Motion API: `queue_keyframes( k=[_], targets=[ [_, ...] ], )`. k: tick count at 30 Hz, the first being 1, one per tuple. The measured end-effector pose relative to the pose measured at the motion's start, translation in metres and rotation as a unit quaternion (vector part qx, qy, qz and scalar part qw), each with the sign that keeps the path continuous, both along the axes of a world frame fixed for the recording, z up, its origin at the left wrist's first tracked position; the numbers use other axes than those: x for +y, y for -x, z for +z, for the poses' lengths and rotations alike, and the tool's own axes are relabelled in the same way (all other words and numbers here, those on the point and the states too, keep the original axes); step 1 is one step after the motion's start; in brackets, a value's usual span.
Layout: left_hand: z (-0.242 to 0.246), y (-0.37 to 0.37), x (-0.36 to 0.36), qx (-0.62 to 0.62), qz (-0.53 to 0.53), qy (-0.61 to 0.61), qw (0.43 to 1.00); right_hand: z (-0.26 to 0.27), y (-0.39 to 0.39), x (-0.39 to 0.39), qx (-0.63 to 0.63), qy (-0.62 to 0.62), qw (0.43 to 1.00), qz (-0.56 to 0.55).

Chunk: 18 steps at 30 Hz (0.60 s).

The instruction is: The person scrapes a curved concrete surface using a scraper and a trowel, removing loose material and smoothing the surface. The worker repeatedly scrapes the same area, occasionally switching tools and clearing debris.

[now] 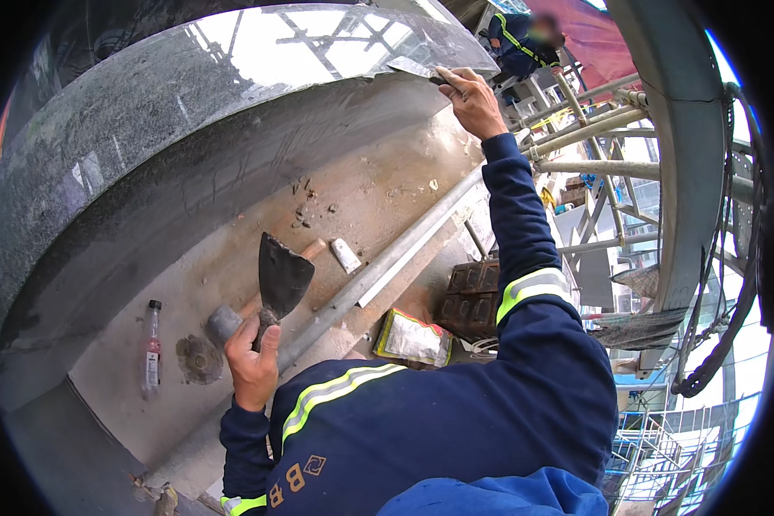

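Note:
My left hand (pixel 253 371) grips the handle of a trowel (pixel 286 276), its broad blade coated dark and pointing away from me. Up at the far end, my right hand (pixel 472 103) holds a putty knife (pixel 411 66). The knife's thin metal blade lies at the lower edge of a curved, polished dark stone panel (pixel 168 113), which reflects the bright framework overhead. Partly hidden behind the trowel is a hammer or mallet with a grey head (pixel 222 322) and wooden handle (pixel 313 249). A small white tube or block (pixel 346 255) rests near that handle.
A bottle of pink liquid (pixel 151 361) stands beside a dark round patch (pixel 198 358). A metal pipe (pixel 387 258) crosses the ledge. Beyond it are a printed bag (pixel 419 337) and brown blocks (pixel 467 293). Scaffold tubes (pixel 593 168), a steel beam (pixel 680 161) and another person (pixel 519 42) are right.

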<state>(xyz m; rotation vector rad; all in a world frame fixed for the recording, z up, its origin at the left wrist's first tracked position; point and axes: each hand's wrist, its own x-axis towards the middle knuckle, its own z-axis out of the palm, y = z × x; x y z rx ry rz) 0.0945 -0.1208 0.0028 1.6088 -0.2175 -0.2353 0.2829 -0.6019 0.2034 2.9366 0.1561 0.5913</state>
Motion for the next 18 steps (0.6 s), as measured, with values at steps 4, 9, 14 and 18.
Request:
queue_keyframes(
  k=[4,9,14,18],
  targets=[
    [-0.003,0.003,-0.004,-0.016,0.014,0.000,1.000,0.015,0.016,0.001,-0.090,-0.087,0.992,0.005],
    [-0.016,0.005,0.001,-0.008,0.021,0.001,1.000,-0.056,0.067,0.092,-0.045,-0.510,0.859,0.022],
    [0.000,0.006,0.000,-0.007,0.020,-0.001,1.000,-0.108,0.083,0.130,-0.019,-0.615,0.788,0.014],
    [0.007,0.007,0.006,0.004,0.020,0.004,1.000,-0.110,0.057,0.117,-0.041,-0.443,0.895,0.038]
  ],
)
